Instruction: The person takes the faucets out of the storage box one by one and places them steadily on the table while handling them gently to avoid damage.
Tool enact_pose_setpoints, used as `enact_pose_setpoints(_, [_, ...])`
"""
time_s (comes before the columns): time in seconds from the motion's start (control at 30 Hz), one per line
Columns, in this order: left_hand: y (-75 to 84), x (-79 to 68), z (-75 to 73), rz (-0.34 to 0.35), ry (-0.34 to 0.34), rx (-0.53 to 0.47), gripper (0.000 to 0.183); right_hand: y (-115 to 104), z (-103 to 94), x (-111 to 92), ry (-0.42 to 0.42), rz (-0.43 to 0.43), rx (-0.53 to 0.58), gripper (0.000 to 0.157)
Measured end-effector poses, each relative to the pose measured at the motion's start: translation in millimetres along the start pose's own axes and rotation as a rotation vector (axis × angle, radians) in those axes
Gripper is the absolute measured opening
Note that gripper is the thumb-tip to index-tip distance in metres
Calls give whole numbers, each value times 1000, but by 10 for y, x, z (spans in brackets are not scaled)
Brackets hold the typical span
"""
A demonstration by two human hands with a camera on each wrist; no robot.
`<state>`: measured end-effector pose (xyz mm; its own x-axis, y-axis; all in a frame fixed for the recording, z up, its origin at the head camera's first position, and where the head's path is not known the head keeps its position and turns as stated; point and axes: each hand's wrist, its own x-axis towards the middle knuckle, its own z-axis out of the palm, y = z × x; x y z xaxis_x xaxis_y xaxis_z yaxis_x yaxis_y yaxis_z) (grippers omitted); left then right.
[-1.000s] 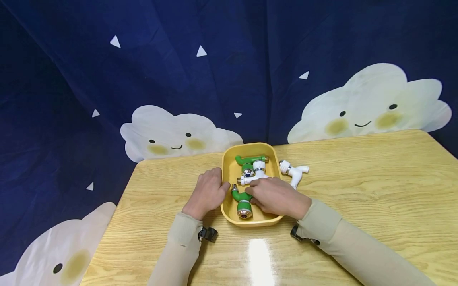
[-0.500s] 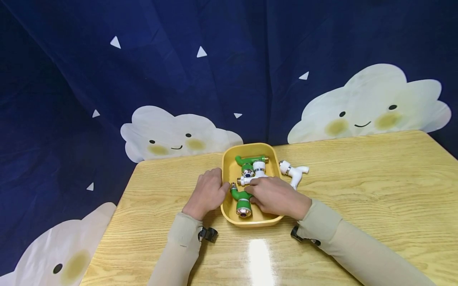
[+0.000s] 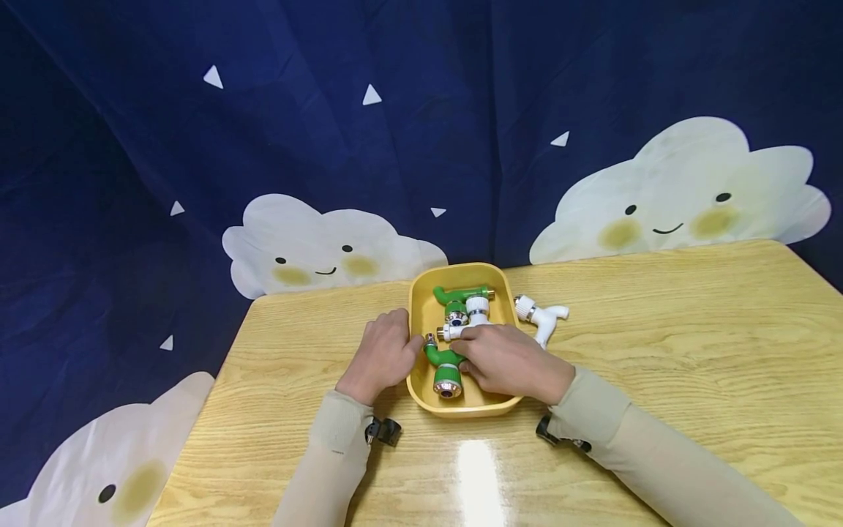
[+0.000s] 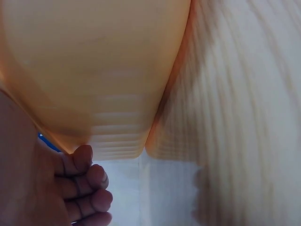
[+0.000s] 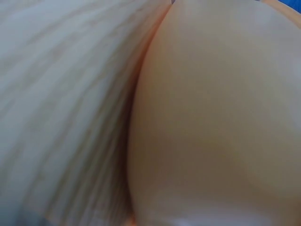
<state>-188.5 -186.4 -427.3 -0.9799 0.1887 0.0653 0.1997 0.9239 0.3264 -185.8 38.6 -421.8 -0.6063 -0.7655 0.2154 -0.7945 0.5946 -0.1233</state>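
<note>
In the head view a yellow plastic bin [image 3: 432,312] sits on the table. My left hand [image 3: 380,356] holds its left rim, thumb over the edge; in the left wrist view the curled fingers [image 4: 98,176] are beside its outer wall. My right hand [image 3: 516,360] reaches over the right side and grips a green tap [image 3: 448,377] in the front part; the fingertips are partly hidden. The tap's chrome-ended knob faces the front. Beyond it lie a white tap [image 3: 477,306], partly covered by the right hand, and another green tap [image 3: 459,294] at the back.
A second white tap [image 3: 544,322] lies on the wooden table [image 3: 658,344], just right of the bin. Behind the table's back edge hangs a dark blue curtain [image 3: 461,132] with cloud prints. The right wrist view shows the bin's outer wall [image 5: 211,117].
The green tap under my right hand has shifted slightly left and away from the front, its knob end rising a little in the head view. My left hand and the bin stay put.
</note>
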Motion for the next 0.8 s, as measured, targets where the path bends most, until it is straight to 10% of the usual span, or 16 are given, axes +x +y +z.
enact_pose_setpoints(0.8, [-17, 10, -2, -2, 9, -7, 17, 11, 1, -10, 142, 74, -54, 20])
